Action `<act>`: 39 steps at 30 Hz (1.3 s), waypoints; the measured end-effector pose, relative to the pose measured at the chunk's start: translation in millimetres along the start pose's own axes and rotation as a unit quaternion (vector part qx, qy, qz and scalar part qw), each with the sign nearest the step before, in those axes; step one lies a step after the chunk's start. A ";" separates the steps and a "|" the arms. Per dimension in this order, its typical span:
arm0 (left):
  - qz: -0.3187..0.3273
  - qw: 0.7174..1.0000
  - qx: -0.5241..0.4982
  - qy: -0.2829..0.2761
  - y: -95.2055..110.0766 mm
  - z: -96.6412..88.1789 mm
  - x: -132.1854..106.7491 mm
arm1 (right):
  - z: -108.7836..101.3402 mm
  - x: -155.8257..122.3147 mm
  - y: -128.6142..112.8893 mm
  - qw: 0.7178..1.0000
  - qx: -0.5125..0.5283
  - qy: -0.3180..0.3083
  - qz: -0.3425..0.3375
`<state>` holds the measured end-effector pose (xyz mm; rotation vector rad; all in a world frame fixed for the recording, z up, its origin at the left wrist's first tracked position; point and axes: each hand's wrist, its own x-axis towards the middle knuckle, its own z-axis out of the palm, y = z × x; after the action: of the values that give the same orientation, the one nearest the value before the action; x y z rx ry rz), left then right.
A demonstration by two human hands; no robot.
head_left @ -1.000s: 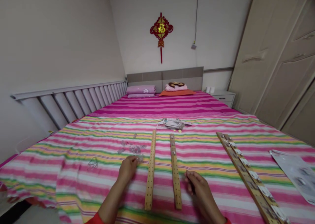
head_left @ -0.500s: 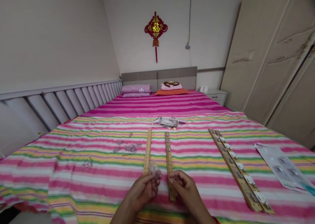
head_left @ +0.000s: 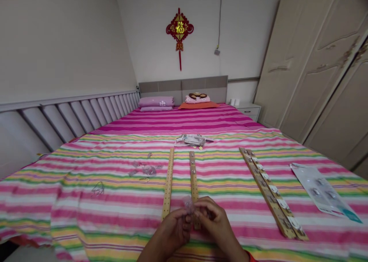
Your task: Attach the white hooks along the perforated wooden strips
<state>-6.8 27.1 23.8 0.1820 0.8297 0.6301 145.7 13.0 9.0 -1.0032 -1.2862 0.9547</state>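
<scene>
My left hand [head_left: 176, 227] pinches a small clear plastic piece [head_left: 188, 204] between thumb and forefinger. The fingertips of my right hand [head_left: 212, 219] are closed at the right edge of the same piece. Beneath the hands lies a narrow wooden strip with holes [head_left: 194, 185], bearing a few clear pads with silver studs [head_left: 193, 162] at its far end. Left of it lies a second perforated strip [head_left: 168, 181], bare of pads. Farther left are several loose clear plastic pieces [head_left: 149, 171] and a tangle of thin metal hooks [head_left: 98, 189].
Two wooden strips with white round pieces [head_left: 274, 189] lie side by side on the right. Beyond them is a blister card [head_left: 322, 193]. A clear packet [head_left: 192, 140] rests past the middle strips. All lie on the striped bedsheet [head_left: 115, 216]; a rail [head_left: 71, 116] runs along the left.
My right hand has left the studded strip and come to the clear plastic piece in my left hand. Both hands now meet over the strip. The view has shifted slightly.
</scene>
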 end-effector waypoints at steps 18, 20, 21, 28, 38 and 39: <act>0.324 0.860 0.384 0.089 1.8 -4.7 23.2 | -18.6 22.5 14.6 0.982 0.097 0.045 0.157; 0.315 0.876 0.355 0.088 3.4 -2.0 26.9 | -16.9 25.0 20.0 0.980 0.106 0.046 0.163; 0.306 0.882 0.347 0.087 3.5 -0.7 28.9 | -15.8 26.2 22.9 0.978 0.112 0.046 0.167; 0.317 0.880 0.342 0.088 2.1 0.7 41.7 | -15.5 30.4 38.4 0.972 0.136 0.048 0.184; 0.338 0.830 0.441 0.060 19.8 -1.7 35.4 | -24.3 27.7 28.4 0.988 0.055 0.051 0.133; 0.339 0.831 0.436 0.067 20.2 -0.9 35.1 | -23.6 27.3 27.9 0.987 0.066 0.054 0.136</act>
<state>1.2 63.8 8.9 1.3320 1.1549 0.8879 170.7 46.0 -10.2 -1.1295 -0.9992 1.1615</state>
